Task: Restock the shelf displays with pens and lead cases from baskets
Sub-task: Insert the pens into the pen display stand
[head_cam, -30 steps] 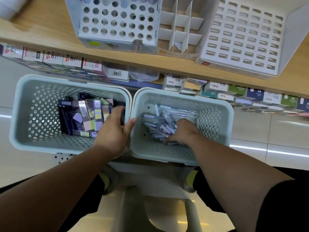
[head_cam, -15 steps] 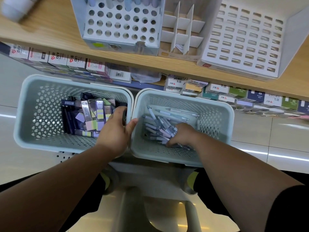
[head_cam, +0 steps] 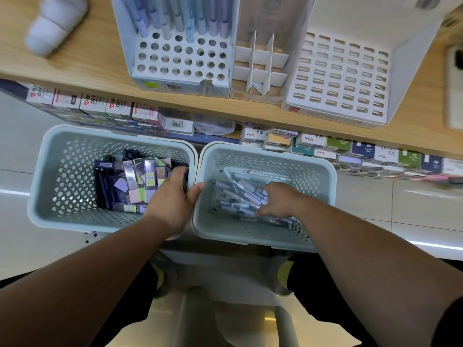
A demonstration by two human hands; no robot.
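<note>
A person's left hand (head_cam: 172,199) curls its fingers over the inner rim of the left basket (head_cam: 50,159), which holds lead cases (head_cam: 140,176). The right hand (head_cam: 278,201) lies among pens (head_cam: 240,191) in the right basket (head_cam: 323,176), its fingers' hold impossible to tell.

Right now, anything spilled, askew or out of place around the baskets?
Nothing spilled: lead cases sit inside the left basket, pens inside the right basket, both in loose heaps. One oddity: a blurred white object looks tipped over on the shelf, left of the pen display.
</note>
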